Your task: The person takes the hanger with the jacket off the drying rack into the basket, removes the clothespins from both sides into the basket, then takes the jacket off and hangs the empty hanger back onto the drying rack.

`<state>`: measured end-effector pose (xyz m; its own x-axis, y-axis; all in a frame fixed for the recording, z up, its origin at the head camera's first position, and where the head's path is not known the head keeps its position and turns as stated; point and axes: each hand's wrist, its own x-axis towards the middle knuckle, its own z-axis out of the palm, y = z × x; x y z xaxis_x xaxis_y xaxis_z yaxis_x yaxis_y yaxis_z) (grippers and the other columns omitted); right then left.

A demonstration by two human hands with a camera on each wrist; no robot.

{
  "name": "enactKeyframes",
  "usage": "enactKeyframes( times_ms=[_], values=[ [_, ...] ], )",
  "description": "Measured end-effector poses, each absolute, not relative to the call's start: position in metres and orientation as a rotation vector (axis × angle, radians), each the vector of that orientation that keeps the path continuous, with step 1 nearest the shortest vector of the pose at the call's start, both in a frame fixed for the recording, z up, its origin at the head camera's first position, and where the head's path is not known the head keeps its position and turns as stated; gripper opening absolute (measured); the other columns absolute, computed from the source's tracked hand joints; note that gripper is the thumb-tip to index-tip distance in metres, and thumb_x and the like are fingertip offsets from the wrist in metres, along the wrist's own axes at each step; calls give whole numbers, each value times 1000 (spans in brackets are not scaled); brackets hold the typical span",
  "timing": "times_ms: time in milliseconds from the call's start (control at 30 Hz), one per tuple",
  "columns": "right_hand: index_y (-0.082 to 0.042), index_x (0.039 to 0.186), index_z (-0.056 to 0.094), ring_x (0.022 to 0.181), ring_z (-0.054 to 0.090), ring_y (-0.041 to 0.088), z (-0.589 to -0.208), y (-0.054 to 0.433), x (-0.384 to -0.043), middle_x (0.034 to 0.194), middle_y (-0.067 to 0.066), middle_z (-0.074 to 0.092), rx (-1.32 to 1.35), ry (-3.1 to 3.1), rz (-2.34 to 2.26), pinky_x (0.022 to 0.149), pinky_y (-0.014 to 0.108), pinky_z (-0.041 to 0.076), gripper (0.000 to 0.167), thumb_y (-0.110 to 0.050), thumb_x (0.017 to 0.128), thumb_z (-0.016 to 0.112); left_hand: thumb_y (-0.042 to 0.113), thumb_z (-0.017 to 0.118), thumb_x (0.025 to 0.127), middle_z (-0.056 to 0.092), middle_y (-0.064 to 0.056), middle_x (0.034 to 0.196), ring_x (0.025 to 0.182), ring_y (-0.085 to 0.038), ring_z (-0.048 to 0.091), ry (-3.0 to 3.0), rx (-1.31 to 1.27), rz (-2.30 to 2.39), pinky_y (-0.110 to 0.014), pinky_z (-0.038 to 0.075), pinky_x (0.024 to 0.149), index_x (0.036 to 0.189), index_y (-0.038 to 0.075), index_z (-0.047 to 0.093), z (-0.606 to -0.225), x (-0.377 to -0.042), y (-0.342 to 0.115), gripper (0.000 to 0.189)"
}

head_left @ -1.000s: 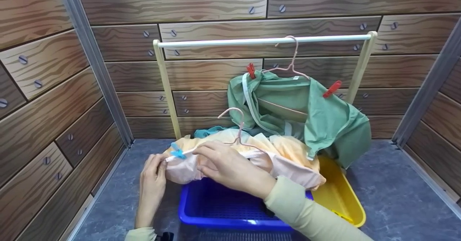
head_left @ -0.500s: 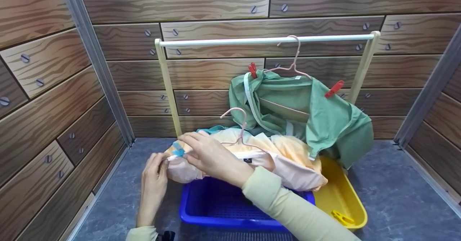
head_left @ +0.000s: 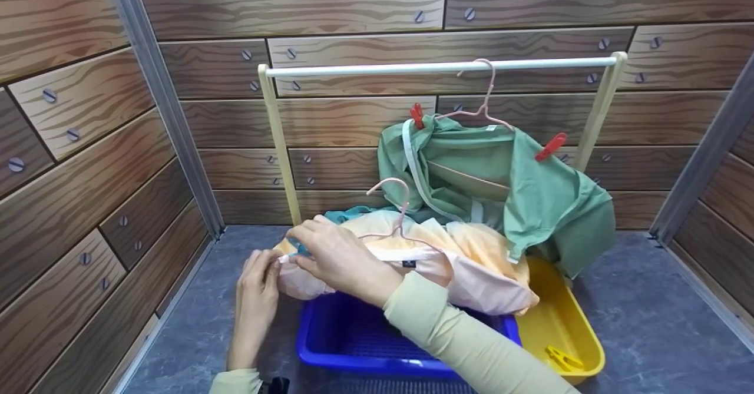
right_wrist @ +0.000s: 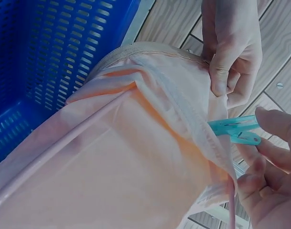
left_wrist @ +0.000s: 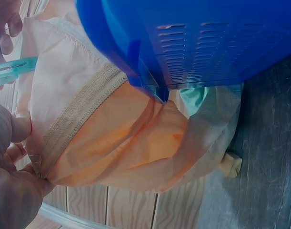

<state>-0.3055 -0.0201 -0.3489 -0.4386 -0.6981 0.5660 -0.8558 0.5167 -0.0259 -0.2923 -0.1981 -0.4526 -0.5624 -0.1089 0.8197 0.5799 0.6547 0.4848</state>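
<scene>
The left hand pinches the corner of the peach garment, apparently to steady the edge while the right hand works a blue peg just beside it. The garment spreads across the far side of the blue basket, its edge towards the person, probably so that both hands can reach it; whether the rim bears its weight is unclear. The near hanger lies along it with its hook upright, apart from the bar, a position that likely leaves the cloth slack enough to fix. Behind, a green garment hangs from the bar with a red peg on one shoulder and another opposite, seemingly against slipping. A yellow peg lies within easy reach in the yellow tub. As for the fingers, the left thumb and fingertips are pressed together on the garment's edge at its outer corner, the rest of the cloth falling away from them towards the basket. The right thumb and forefinger stand only slightly apart, one on each arm of the blue peg, whose far end sits over that edge, between the two hands; how far its jaws part cannot be told.
</scene>
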Motion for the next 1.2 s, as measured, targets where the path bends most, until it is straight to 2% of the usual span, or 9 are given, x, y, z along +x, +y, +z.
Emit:
enactKeyframes(
  times_ms=[233, 500, 867, 1067, 1200],
  values=[
    [-9, 112, 64, 98, 58, 16, -352, -18, -304, 109, 1, 67, 1265, -2227, 467, 78, 26, 51, 25, -16, 90, 72, -9, 61, 91, 51, -1, 79, 77, -12, 44, -1954, -383, -954, -25, 34, 66, 93, 4, 65, -453, -293, -199, 14],
    [-6, 106, 64, 94, 58, 17, -350, -14, -307, 104, 3, 67, 1379, -2091, 677, 82, 24, 47, 17, -8, 91, 70, -10, 61, 90, 51, -1, 79, 77, -13, 44, -1954, -377, -940, -27, 34, 66, 92, 5, 65, -453, -293, -199, 15],
    [-8, 111, 68, 90, 55, 17, -344, 1, -301, 103, 1, 65, 1337, -2014, 789, 78, 26, 46, 29, -13, 84, 74, -10, 61, 90, 52, -1, 80, 77, -13, 44, -1965, -350, -947, -28, 35, 67, 91, 5, 65, -454, -292, -198, 16],
    [-7, 116, 67, 93, 59, 18, -338, 23, -291, 105, 1, 66, 1310, -1995, 918, 81, 27, 48, 32, -13, 86, 74, -11, 61, 89, 54, -2, 81, 78, -14, 46, -1959, -355, -954, -28, 36, 69, 90, 5, 65, -453, -293, -198, 16],
    [-9, 118, 67, 94, 60, 14, -337, 40, -284, 110, -2, 66, 1270, -2007, 991, 76, 29, 52, 31, -16, 89, 73, -10, 61, 90, 54, -2, 81, 79, -14, 47, -1961, -351, -964, -28, 36, 70, 89, 4, 65, -453, -293, -198, 15]
  ],
)
